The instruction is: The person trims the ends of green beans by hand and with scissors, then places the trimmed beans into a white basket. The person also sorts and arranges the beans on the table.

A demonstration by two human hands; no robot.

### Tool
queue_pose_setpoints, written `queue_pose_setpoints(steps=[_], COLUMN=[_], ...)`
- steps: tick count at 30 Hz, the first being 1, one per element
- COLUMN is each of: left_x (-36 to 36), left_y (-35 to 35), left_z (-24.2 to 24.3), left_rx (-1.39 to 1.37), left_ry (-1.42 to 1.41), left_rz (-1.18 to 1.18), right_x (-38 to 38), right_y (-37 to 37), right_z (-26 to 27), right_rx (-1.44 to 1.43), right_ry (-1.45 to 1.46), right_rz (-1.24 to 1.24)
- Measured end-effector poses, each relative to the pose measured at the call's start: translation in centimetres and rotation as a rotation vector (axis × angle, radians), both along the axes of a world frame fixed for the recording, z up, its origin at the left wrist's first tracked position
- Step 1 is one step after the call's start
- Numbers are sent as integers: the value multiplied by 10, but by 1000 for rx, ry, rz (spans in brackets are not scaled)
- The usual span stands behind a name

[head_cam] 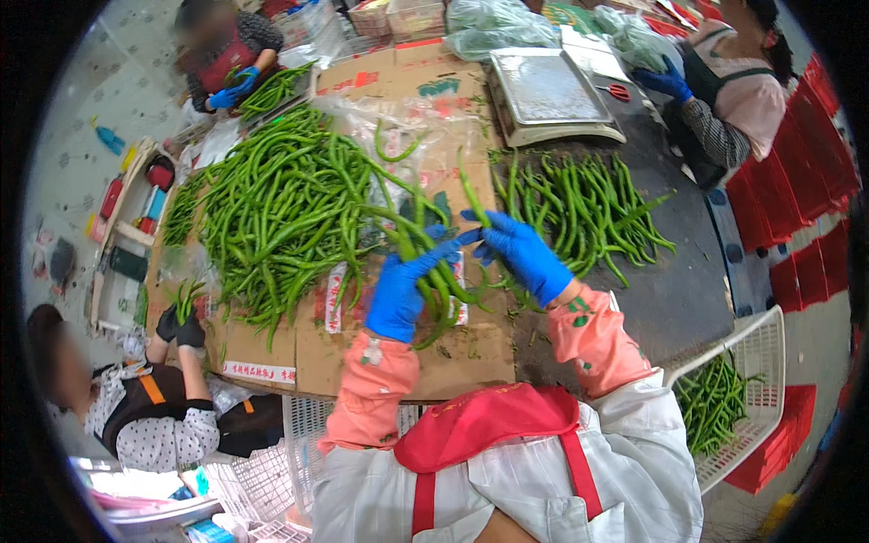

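Observation:
My left hand (399, 295), in a blue glove, is closed around a bunch of long green chili peppers (442, 290) above the cardboard-covered part of the table. A single green chili pepper (470, 189) stands up from the fingers of my right hand (528, 256), also blue-gloved. The fingertips of both hands are close together. To their left spreads a large heap of green chili peppers (278, 210). On the dark tabletop (679, 305) to the right, more peppers (587, 210) lie side by side in a rough row, partly hidden by my right hand.
A platform scale (550, 88) stands beyond the row, with red-handled scissors (616, 91) beside it. At my right is a white plastic basket (770, 407) holding peppers. Three people work around the table; gloved hands (182, 327) at the left hold peppers.

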State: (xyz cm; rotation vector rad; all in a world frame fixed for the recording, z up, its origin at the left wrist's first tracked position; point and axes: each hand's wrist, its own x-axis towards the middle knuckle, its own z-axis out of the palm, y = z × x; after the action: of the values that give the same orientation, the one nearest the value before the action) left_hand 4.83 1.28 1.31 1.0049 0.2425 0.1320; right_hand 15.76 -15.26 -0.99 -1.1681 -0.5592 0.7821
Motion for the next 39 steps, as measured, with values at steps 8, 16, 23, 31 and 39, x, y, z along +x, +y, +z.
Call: queue_pose_setpoints(steps=[8, 16, 23, 31, 39], left_x=[-15, -1, 23, 53, 53], left_y=[-23, -14, 26, 46, 24], left_z=[-31, -30, -56, -96, -87], left_rx=[227, -204, -112, -294, 430], left_ry=[32, 148, 346, 555, 303], left_rz=[223, 215, 25, 23, -88], right_x=[-48, -56, -13, -5, -19], right_y=[41, 21, 32, 34, 27], right_z=[-52, -14, -51, -84, -72], right_rx=[134, 19, 41, 18, -93], right_ry=[-9, -83, 789, 830, 326], right_rz=[-109, -46, 243, 321, 189])
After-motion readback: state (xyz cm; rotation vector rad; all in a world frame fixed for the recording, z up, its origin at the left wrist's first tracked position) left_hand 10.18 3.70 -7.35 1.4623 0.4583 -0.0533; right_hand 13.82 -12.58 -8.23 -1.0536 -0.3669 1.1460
